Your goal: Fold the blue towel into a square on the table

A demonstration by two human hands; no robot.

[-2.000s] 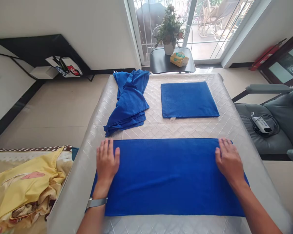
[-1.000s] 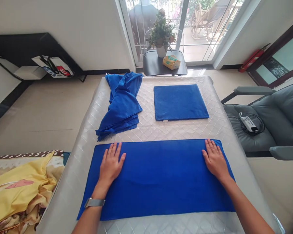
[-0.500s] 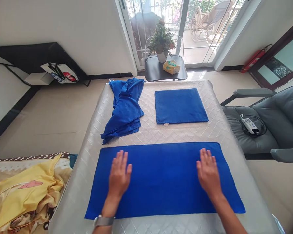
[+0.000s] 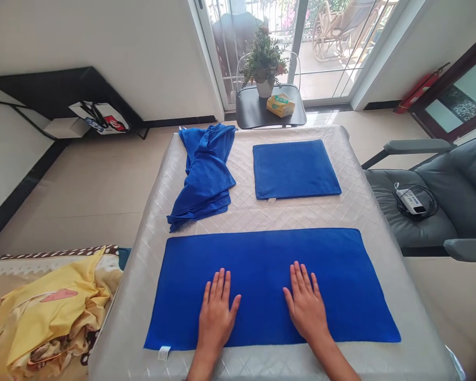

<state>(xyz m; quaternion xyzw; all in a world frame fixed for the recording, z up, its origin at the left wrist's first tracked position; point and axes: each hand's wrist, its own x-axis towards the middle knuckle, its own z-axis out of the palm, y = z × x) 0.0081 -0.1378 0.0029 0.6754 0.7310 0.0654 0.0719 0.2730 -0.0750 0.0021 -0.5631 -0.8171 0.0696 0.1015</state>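
A blue towel lies flat and wide across the near part of the covered table, a white tag at its lower left edge. My left hand rests palm down on it, left of the middle, fingers stretched out. To the right, my right hand also lies flat on the cloth with its fingers spread. Neither hand grips anything. Beyond sits a smaller folded blue towel, its tag showing at the front edge. Left of that is a crumpled heap of blue towels.
The table has a quilted silvery cover. Behind it stands a black chair with a potted plant and a yellow tissue pack. A grey armchair is at right, yellow bedding at lower left.
Both hands have moved inward over the flat towel, closer together and slightly nearer to me. The towel's tag at lower left now shows. The view has shifted slightly.
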